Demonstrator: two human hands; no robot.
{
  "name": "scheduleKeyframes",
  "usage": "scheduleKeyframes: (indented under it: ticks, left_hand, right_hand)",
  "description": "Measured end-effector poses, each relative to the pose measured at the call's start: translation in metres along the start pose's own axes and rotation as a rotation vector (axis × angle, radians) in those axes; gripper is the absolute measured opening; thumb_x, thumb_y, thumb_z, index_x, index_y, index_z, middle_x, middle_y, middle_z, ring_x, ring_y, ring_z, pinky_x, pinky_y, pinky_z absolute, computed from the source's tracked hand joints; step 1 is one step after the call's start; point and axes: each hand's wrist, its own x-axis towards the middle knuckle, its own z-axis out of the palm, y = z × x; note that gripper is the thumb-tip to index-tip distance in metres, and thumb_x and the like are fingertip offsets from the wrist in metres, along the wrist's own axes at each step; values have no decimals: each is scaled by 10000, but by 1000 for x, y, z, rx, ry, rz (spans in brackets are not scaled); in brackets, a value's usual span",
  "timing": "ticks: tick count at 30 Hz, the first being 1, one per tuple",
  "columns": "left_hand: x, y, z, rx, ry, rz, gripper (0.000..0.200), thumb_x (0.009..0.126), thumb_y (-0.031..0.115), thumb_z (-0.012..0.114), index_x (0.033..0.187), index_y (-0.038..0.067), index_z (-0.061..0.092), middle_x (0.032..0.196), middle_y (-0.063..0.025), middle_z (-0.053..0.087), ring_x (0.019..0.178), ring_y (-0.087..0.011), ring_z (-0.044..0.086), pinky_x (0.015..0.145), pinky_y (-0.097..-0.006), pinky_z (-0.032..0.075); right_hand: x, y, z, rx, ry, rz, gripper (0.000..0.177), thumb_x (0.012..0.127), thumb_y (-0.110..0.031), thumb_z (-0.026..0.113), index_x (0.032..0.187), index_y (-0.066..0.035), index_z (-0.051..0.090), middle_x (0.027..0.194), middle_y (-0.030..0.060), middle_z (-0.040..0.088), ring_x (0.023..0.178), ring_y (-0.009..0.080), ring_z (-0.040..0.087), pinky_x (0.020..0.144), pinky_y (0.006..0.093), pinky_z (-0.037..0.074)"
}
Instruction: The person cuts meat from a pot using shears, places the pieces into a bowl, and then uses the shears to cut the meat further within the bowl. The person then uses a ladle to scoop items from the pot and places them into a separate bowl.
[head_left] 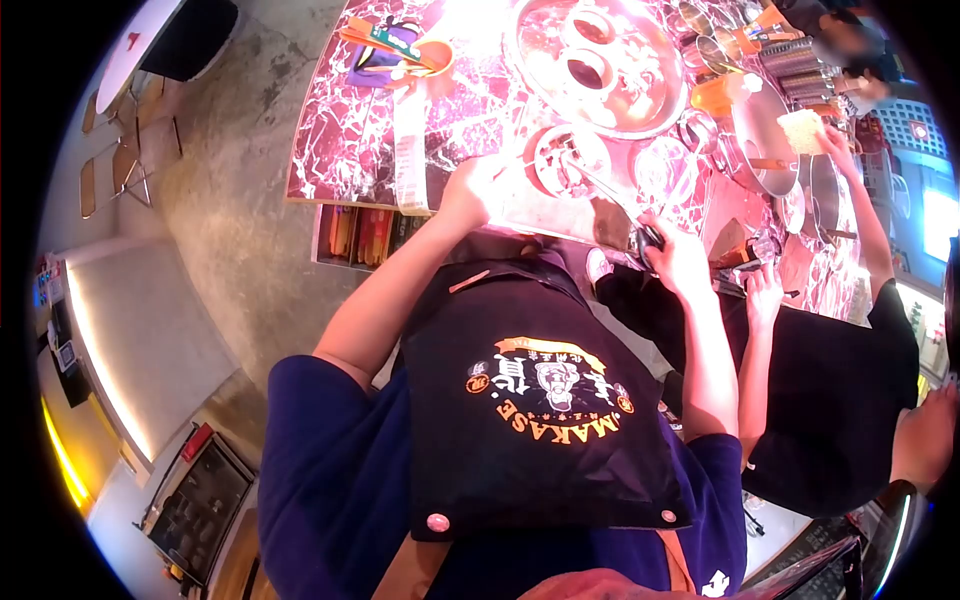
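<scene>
My right hand (675, 258) is closed around the black handle of a long thin metal utensil (610, 190). Its far end reaches into a white bowl (547, 172) with dark and pale pieces of food in it. At the left of this bowl is my left hand (472, 195), near the table's front edge. Strong glare washes out its fingers, so whether they touch the bowl or hold anything cannot be made out. Beyond the bowl stands a large round metal basin (640, 128) with two small cups of dark liquid (588, 68) inside.
An orange cup with utensils (433, 58) and a long paper slip (410, 150) lie left on the marbled table (320, 130). At right, a co-worker's hand (838, 150) holds a pale yellow block (800, 131) near metal pots (765, 140); their other hand (765, 292) is near a dark object.
</scene>
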Motion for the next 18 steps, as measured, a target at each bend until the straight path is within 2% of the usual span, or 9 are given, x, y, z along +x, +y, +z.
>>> scheduleKeyframes:
  ticks: [1, 3, 6, 7, 9, 11, 13, 15, 18]
  left_hand:
    - [-2, 2, -1, -4, 6, -3, 230, 923, 159, 598, 1064, 17, 710, 931, -219, 705, 833, -400, 680, 726, -410, 531]
    - [-5, 8, -4, 40, 1, -19, 238, 904, 151, 608, 1076, 36, 723, 946, -199, 714, 848, -382, 692, 730, -412, 543]
    - [-8, 13, -4, 87, 44, 62, 224, 898, 151, 614, 1062, 66, 740, 934, -173, 723, 823, -362, 700, 708, -416, 551]
    - [-8, 11, -2, 84, 40, 65, 224, 898, 151, 614, 1062, 66, 740, 934, -173, 723, 823, -362, 700, 708, -416, 551]
    - [-9, 6, 2, 169, 93, 190, 215, 895, 149, 620, 1059, 101, 752, 924, -155, 729, 801, -351, 702, 696, -412, 558]
    - [-12, 6, 4, 169, 102, 181, 213, 892, 147, 624, 1056, 113, 755, 924, -149, 731, 798, -346, 703, 697, -411, 561]
    - [-14, 5, 3, 172, 122, 163, 211, 890, 144, 627, 1054, 126, 758, 925, -142, 733, 795, -341, 704, 698, -409, 563]
    - [-16, 7, 2, 213, 136, 120, 208, 882, 129, 632, 1046, 115, 758, 922, -139, 736, 783, -337, 708, 682, -410, 563]
    - [-16, 15, -3, 260, 122, 135, 202, 870, 106, 643, 1035, 100, 759, 922, -141, 737, 768, -337, 709, 661, -406, 566]
  right_hand:
    - [-3, -2, -11, -18, -20, -20, 492, 785, -47, 718, 1260, -136, 628, 988, 170, 727, 926, 320, 725, 854, 391, 553]
    - [-5, -22, -39, -75, -141, 188, 493, 773, -76, 733, 1247, -124, 606, 1023, 156, 726, 950, 306, 720, 859, 396, 545]
    - [4, -39, -50, -119, -124, 159, 502, 776, -107, 738, 1257, -130, 598, 1038, 158, 725, 958, 313, 710, 863, 409, 534]
    - [10, -45, -49, -88, -140, 159, 479, 779, -124, 732, 1242, -127, 608, 1024, 184, 713, 983, 337, 696, 878, 418, 529]
    - [22, -40, -45, -57, -153, 161, 458, 782, -142, 725, 1227, -123, 617, 1010, 210, 701, 1008, 360, 682, 893, 427, 525]
    - [30, -20, -31, 4, -163, 10, 428, 785, -114, 701, 1205, -99, 620, 1011, 197, 707, 1001, 355, 688, 893, 416, 526]
    - [24, -17, -40, -19, -194, 17, 413, 782, -91, 688, 1190, -88, 626, 1025, 186, 715, 1004, 348, 694, 898, 404, 527]
    - [14, -14, -50, -31, -207, 76, 473, 794, -46, 659, 1259, -119, 610, 964, 183, 715, 903, 317, 714, 843, 399, 533]
    - [13, -34, -66, -105, -205, 110, 525, 760, -147, 711, 1269, -124, 584, 870, 182, 692, 839, 332, 702, 810, 406, 535]
